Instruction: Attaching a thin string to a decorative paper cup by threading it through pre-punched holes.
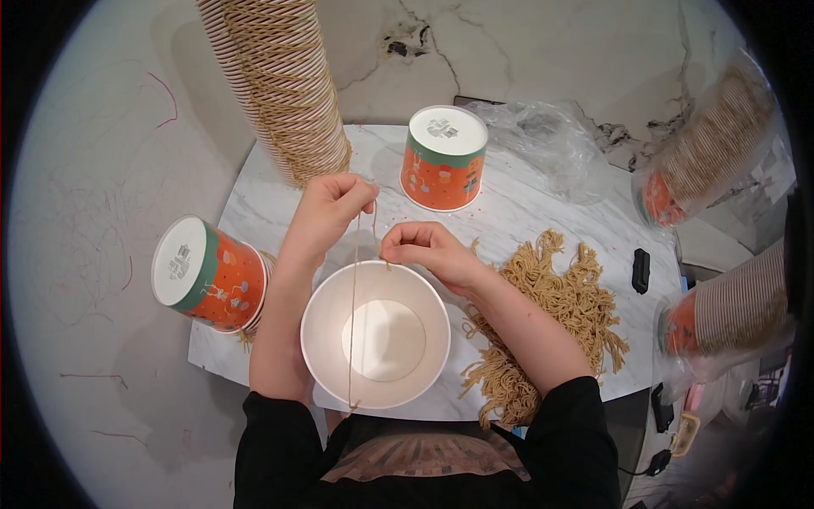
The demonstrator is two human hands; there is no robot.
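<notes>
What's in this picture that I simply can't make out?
All in the head view:
Tall cord-wrapped stack: its top is cut off by the upper edge.
Open white tub: its outside is hidden beneath its own mouth.
Cord: hidden where the left hand and right hand pinch it.
Lower-right clutter: dim and blurred.

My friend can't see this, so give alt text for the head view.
Left hand and right hand pinch a string running across an open white tub; tan strings lie heaped at right, an orange tub upside down beyond.
</notes>
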